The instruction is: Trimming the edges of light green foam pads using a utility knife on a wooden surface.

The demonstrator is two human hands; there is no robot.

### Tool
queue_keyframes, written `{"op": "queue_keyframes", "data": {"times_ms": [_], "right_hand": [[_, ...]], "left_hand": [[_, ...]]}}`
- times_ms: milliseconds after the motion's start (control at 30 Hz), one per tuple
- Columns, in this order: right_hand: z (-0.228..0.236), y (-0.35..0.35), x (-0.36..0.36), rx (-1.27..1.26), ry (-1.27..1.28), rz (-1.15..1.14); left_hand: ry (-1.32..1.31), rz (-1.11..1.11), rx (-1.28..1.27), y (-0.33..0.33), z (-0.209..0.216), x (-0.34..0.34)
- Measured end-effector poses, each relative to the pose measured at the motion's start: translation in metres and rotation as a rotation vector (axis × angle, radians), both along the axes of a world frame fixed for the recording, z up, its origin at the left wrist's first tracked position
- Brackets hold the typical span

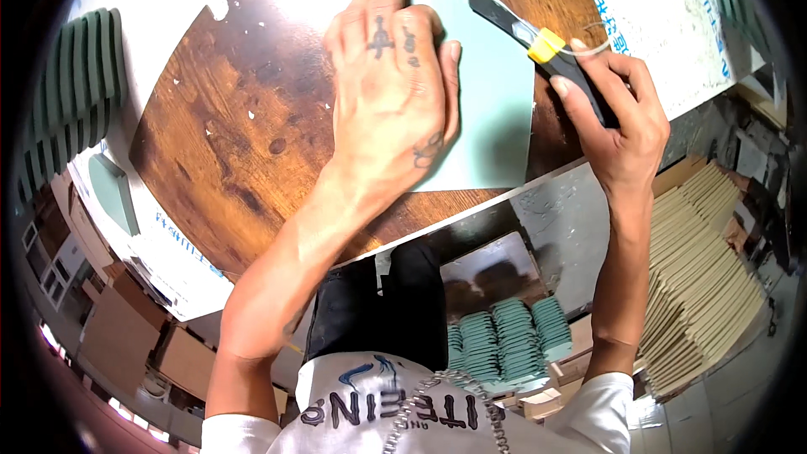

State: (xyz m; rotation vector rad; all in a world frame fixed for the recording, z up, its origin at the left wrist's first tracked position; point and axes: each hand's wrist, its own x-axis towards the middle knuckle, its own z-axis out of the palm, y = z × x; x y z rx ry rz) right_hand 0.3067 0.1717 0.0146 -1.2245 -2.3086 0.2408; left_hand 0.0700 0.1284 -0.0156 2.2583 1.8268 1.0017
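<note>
A pale green panel with a curved far edge lies on the round brown wood-patterned board. My left hand presses down over the panel's left side, its fingers bent and its thumb lying along the surface; the fingertips are hidden. My right hand is closed around a black utility knife with a yellow part at its middle. The knife's front end lies along the panel's curved upper right edge. A thin pale strip curls beside the yellow part and my right fingers.
The wood-patterned board rests on a white table. Stacked dark green pieces stand at far left, near one loose green piece. Below are stacks of green pieces and, at right, cream-coloured sheets.
</note>
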Motion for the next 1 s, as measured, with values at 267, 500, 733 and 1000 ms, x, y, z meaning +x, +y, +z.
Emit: {"op": "queue_keyframes", "data": {"times_ms": [267, 500, 733, 1000], "right_hand": [[0.007, -0.096, 0.018, -0.215, -0.019, -0.256], [0.002, -0.083, 0.009, -0.148, 0.033, -0.25], [-0.011, -0.005, 0.01, -0.008, 0.18, -0.055], [0.008, -0.031, 0.027, -0.219, 0.076, -0.273]], "left_hand": [[0.113, -0.02, -0.081, 0.056, 0.014, -0.01], [0.165, 0.284, -0.184, 0.02, -0.001, 0.008], [0.129, 0.188, -0.145, 0.022, 0.003, 0.007], [0.132, 0.151, -0.1, 0.022, -0.003, 0.009]]}}
